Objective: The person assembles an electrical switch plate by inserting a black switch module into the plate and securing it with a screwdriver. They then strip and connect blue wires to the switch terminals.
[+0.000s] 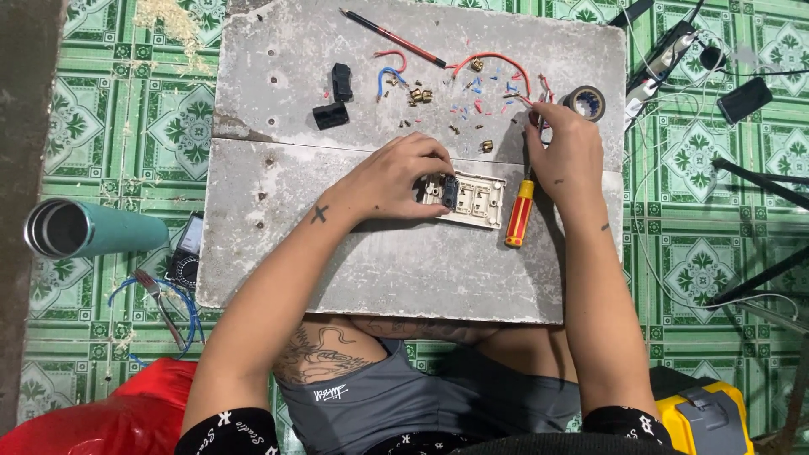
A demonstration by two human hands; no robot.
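Down on the grey board, right about the middle: cream switch plate lying flat, long axis running left to right, tilted a touch down toward the right. Left hand clamped over its left end, fingers curled down and pinching a small dark switch module sitting in the plate's first slot. So that grip is closed, on the module and plate together.

Right hand parked just off the plate's right end, closed around the shaft end of a screwdriver with an orange and yellow handle. Handle hanging down toward the body, tip end up under the fingers and hidden, so can't tell what the tip touches. Also looks pinched onto some thin red wire ends up near the fingertips, but too small to be sure.

Key bit of geometry: plate sits between the two hands, left one on top of it, right one beside it. Screwdriver's long axis runs nearly straight up and down in view, roughly crossways to the plate's long axis, just touching or barely clear of its right edge.

Farther up the board: brass terminals, snipped wire bits, two black modules, roll of tape, a pencil. Well apart from the plate.
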